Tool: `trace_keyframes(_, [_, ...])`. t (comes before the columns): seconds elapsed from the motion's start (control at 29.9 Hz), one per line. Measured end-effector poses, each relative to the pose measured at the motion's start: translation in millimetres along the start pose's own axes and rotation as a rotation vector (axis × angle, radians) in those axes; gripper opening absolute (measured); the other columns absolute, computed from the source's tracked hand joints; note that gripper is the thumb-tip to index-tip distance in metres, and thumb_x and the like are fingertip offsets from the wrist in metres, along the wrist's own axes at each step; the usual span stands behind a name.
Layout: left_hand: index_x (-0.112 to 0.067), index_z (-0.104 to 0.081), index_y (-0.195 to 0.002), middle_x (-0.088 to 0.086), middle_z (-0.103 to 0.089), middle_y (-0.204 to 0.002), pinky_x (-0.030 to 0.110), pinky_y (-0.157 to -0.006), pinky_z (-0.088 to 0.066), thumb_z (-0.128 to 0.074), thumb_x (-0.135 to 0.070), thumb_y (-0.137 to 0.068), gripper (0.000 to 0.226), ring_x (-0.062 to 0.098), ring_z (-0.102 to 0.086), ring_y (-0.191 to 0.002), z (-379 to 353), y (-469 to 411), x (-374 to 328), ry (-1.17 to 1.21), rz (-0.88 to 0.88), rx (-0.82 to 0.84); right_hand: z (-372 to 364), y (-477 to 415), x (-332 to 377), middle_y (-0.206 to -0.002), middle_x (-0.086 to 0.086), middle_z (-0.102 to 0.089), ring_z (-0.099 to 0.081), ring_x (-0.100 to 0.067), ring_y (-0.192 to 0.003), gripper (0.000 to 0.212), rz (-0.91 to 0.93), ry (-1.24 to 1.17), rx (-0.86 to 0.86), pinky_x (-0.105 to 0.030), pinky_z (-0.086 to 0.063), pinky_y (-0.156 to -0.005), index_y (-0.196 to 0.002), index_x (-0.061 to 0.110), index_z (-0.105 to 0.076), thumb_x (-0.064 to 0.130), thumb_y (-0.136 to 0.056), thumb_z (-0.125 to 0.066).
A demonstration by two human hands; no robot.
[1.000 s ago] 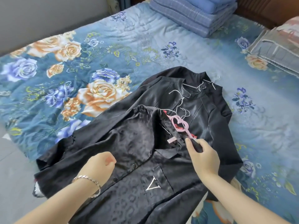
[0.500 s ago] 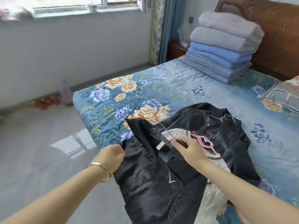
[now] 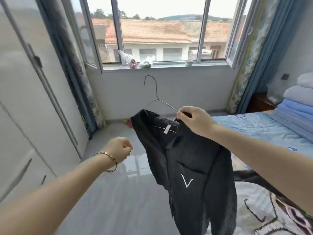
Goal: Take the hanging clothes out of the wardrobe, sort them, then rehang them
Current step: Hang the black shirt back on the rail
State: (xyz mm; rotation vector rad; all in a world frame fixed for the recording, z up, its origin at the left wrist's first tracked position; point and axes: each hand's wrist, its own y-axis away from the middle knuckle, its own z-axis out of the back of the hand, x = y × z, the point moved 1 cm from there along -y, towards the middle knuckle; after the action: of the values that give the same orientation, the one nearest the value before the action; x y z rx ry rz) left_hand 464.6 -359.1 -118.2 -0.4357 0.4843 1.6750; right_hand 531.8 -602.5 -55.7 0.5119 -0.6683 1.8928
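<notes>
A black shirt point(image 3: 191, 163) with a white V on its chest pocket hangs in the air on a thin wire hanger point(image 3: 153, 92). My right hand point(image 3: 193, 120) pinches the hanger's right shoulder together with the collar and holds the shirt up over the floor. My left hand point(image 3: 118, 149), a bracelet on its wrist, is curled in a fist to the left of the shirt and holds nothing. The white wardrobe point(image 3: 25, 116) stands at the left with its doors closed. More clothes point(image 3: 264, 211), white and black, lie on the bed at the lower right.
The bed point(image 3: 254, 128) with its blue floral cover runs along the right, with folded blankets point(image 3: 298, 104) stacked at its head. A window point(image 3: 160, 36) with blue curtains point(image 3: 260, 53) is straight ahead. Grey tiled floor point(image 3: 118, 197) lies between wardrobe and bed.
My right hand has lifted the black shirt on its hanger off the bed into the air. My left hand has let go of the shirt. The view has turned from the bed toward the window and wardrobe.
</notes>
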Motion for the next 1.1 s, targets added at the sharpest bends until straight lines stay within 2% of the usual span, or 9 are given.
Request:
trace_keyframes(0.1, [-0.023,-0.056,-0.075,-0.003,-0.064,-0.076,0.026,-0.067,-0.051,-0.046,-0.006,-0.085,0.021,0.015,-0.064,-0.072,38.6,18.8,29.2,0.006,0.100,-0.085,-16.4,-22.9,51.4,-0.111,0.004,-0.039,-0.033,-0.013,-0.108,0.025,0.079,-0.026,0.057,-0.026,-0.027,-0.095,-0.083,0.019,-0.068,0.027,-0.094,-0.046])
trace_keyframes(0.17, [-0.023,-0.056,-0.075,-0.005,-0.062,-0.076,0.023,-0.063,-0.047,-0.047,-0.006,-0.084,0.021,0.012,-0.061,-0.068,57.3,37.9,47.4,0.000,0.180,-0.145,-30.7,-31.4,83.2,-0.120,0.007,-0.033,-0.026,-0.011,-0.116,0.024,0.122,-0.101,0.109,-0.023,-0.020,-0.096,-0.072,0.018,-0.068,0.021,-0.090,-0.052])
trace_keyframes(0.27, [-0.018,-0.060,-0.080,0.000,-0.063,-0.081,0.026,-0.074,-0.048,-0.047,-0.006,-0.085,0.018,0.017,-0.061,-0.074,77.2,71.5,69.3,-0.016,0.305,-0.214,-52.0,-35.7,119.0,-0.105,0.000,-0.049,-0.044,-0.015,-0.093,0.025,0.174,-0.247,0.308,-0.023,-0.035,-0.070,-0.061,0.018,-0.061,0.016,-0.084,-0.054])
trace_keyframes(0.4, [-0.016,-0.065,-0.089,-0.001,-0.063,-0.083,0.023,-0.074,-0.044,-0.044,-0.008,-0.086,0.022,0.018,-0.060,-0.081,96.5,118.7,84.9,-0.065,0.459,-0.287,-68.2,-28.3,161.7,-0.058,0.004,-0.046,-0.036,-0.007,-0.045,0.027,0.404,-0.137,0.483,-0.017,-0.027,-0.041,-0.066,0.015,-0.058,0.018,-0.089,-0.046])
trace_keyframes(0.57, [-0.020,-0.061,-0.087,-0.005,-0.059,-0.083,0.029,-0.080,-0.048,-0.044,-0.010,-0.086,0.020,0.018,-0.061,-0.086,103.5,188.3,98.1,-0.070,0.632,-0.360,-99.6,-0.5,228.1,-0.084,0.012,-0.044,-0.054,-0.016,-0.081,0.032,0.821,0.081,0.565,-0.030,-0.045,-0.075,-0.067,0.034,-0.044,0.030,-0.097,-0.036])
trace_keyframes(0.77, [-0.015,-0.063,-0.093,-0.009,-0.052,-0.073,0.029,-0.074,-0.046,-0.042,-0.009,-0.087,0.023,0.017,-0.055,-0.081,112.6,297.7,114.9,-0.083,0.877,-0.432,-145.0,53.8,320.3,-0.083,0.001,-0.054,-0.053,-0.023,-0.075,0.026,0.984,-0.084,0.626,-0.030,-0.042,-0.064,-0.085,0.012,-0.053,0.021,-0.098,-0.033])
trace_keyframes(0.87, [-0.010,-0.067,-0.098,-0.003,-0.060,-0.084,0.023,-0.077,-0.044,-0.045,-0.009,-0.087,0.025,0.019,-0.059,-0.089,132.6,361.9,126.3,-0.111,0.976,-0.511,-166.6,83.5,375.8,-0.069,0.006,-0.050,-0.045,-0.012,-0.061,0.023,0.978,-0.223,0.728,-0.020,-0.033,-0.052,-0.090,0.011,-0.058,0.014,-0.097,-0.037])
trace_keyframes(1.0, [-0.015,-0.066,-0.087,0.000,-0.061,-0.084,0.024,-0.075,-0.045,-0.045,-0.009,-0.086,0.022,0.016,-0.055,-0.079,166.8,448.5,144.2,-0.122,1.099,-0.663,-190.1,128.8,451.1,-0.070,0.008,-0.049,-0.040,-0.006,-0.057,0.023,0.986,-0.333,0.797,-0.010,-0.031,-0.043,-0.089,0.016,-0.060,0.011,-0.096,-0.038])
trace_keyframes(1.1, [-0.018,-0.055,-0.078,0.001,-0.057,-0.078,0.025,-0.065,-0.043,-0.040,-0.006,-0.085,0.020,0.018,-0.049,-0.069,196.3,512.2,159.6,-0.118,1.210,-0.760,-208.8,164.4,504.4,-0.067,0.005,-0.050,-0.044,-0.013,-0.059,0.025,0.957,-0.354,0.828,-0.019,-0.030,-0.046,-0.096,0.008,-0.065,0.009,-0.095,-0.040])
